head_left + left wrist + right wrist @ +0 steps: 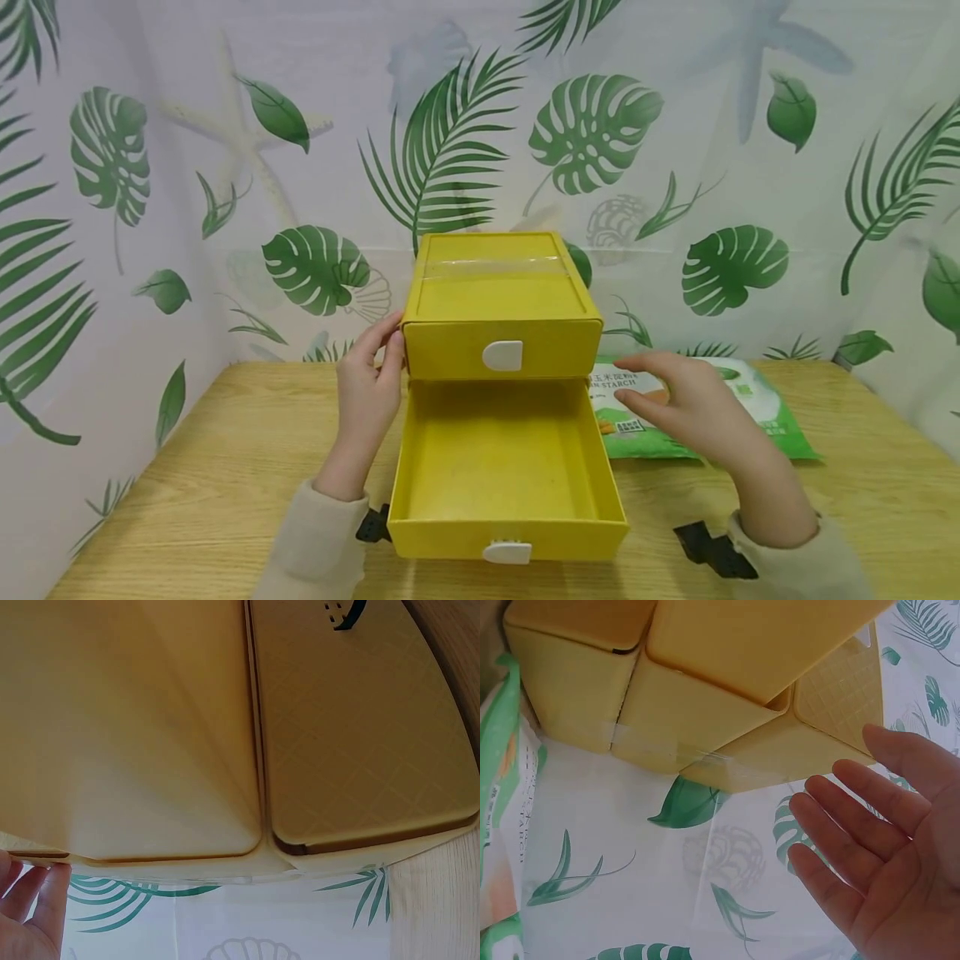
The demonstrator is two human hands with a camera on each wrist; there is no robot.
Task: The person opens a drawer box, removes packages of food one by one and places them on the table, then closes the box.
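Note:
A yellow drawer unit stands on the table, its top drawer closed with a white pull tab. Below it, a yellow drawer is pulled out, with nothing inside. Another closed drawer shows beneath it in the right wrist view. My left hand touches the left side of the upper unit with its fingertips and thumb; the same fingers rest at its edge in the left wrist view. Held apart from the unit's right side, my right hand has spread fingers and holds nothing.
A green and white bag of corn starch lies on the wooden table, right of the drawers and behind my right hand. Clear tape crosses the unit's top. A leaf-patterned curtain hangs behind. Black straps show near both sleeves.

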